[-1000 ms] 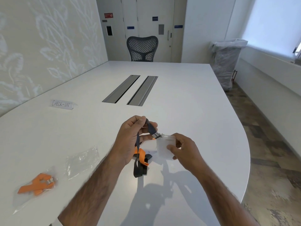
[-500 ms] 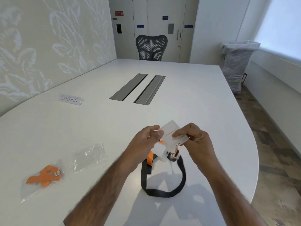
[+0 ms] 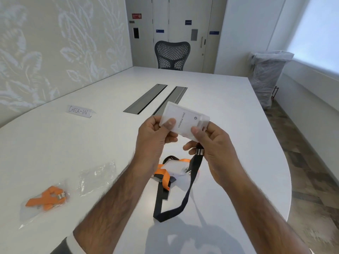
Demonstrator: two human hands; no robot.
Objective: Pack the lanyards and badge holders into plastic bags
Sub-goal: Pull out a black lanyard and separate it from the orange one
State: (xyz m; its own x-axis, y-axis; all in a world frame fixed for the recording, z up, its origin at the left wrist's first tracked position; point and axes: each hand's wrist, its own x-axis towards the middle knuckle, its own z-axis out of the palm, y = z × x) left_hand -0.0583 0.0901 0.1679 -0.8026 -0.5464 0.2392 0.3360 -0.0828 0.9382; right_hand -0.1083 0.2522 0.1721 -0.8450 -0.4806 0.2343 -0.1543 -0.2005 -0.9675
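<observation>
Both hands are up over the white table (image 3: 229, 110), holding one badge holder (image 3: 183, 119) between them.
- Holder: frosted rigid plastic, rectangular, tilted, with a white printed card inside.
- Left hand (image 3: 156, 138): pinching the holder's left end, thumb flat on the front face, fingers behind it.
- Right hand (image 3: 216, 149): thumb pressed on the holder's lower right corner, fingers curled. The holder sits above and between both grips.
- Black lanyard (image 3: 185, 189): flat woven strap with a shiny metal crimp (image 3: 199, 151) lying against the right hand's lower fingers. It hangs down from there and its loop rests on the table.
- Below the hands, on the table: an orange lanyard (image 3: 165, 176) of flat webbing, bunched, with a second frosted holder (image 3: 177, 167) lying on it.
- Left side: an empty plastic bag (image 3: 97, 177), clear and crinkled. Nearer the edge is a packed bag (image 3: 45, 200) with a folded orange strap inside.
- Further back: a folded paper "CHECK-IN" sign (image 3: 79, 111).
</observation>
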